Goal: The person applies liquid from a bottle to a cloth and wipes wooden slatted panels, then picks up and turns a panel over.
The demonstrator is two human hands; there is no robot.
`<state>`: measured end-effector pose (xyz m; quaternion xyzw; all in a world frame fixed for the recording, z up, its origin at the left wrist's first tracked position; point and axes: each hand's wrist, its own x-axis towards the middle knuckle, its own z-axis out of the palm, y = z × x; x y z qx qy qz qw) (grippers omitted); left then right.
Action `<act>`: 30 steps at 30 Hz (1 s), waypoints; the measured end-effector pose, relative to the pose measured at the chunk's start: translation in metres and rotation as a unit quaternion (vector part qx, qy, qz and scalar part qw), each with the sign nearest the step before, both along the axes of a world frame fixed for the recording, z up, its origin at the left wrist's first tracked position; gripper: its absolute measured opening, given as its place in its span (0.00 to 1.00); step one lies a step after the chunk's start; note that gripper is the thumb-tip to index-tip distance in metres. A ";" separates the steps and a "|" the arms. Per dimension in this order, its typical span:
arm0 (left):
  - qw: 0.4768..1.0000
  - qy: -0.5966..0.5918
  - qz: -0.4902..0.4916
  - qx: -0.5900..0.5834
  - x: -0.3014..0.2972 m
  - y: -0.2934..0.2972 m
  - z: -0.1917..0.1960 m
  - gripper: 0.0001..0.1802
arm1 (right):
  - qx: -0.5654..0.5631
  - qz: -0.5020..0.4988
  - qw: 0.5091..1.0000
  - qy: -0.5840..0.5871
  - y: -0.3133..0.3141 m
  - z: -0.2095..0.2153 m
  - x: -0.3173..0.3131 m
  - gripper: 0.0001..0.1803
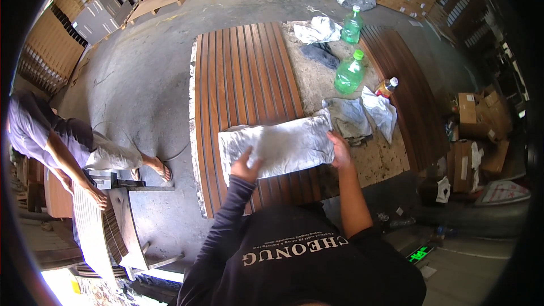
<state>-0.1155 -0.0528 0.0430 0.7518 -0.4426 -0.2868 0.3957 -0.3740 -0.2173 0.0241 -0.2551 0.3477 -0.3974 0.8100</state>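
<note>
A white cloth (283,143), folded into a long rectangle, lies across the near part of a brown slatted wood panel (243,73). My left hand (245,166) is at the cloth's lower left, with its thumb and fingers apart over the fabric. At the right end, my right hand (340,150) has its fingers closed around the cloth's edge; some fingertips are hidden. Beside that end lie a crumpled grey cloth (348,119) and another white cloth (379,112).
Two green bottles (348,73), a small brown bottle (386,87), a dark cloth (319,55) and a further white cloth (318,29) rest on the worktable. A second slatted panel (405,90) runs along its right. At left, another person's hand (97,199) touches a pale slatted piece (90,229).
</note>
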 end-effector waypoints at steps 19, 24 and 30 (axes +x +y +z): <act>0.772 0.629 0.022 -0.095 -0.011 -0.012 -0.015 0.50 | -0.015 0.155 0.981 -0.114 0.057 0.052 0.112 0.16; 0.721 0.654 0.124 -0.193 0.046 0.011 -0.053 0.44 | -0.082 0.260 0.961 0.038 0.059 0.059 0.133 0.31; 0.843 0.506 0.158 -0.087 0.059 0.025 -0.078 0.26 | -0.146 0.115 0.945 0.268 0.051 0.031 0.104 0.32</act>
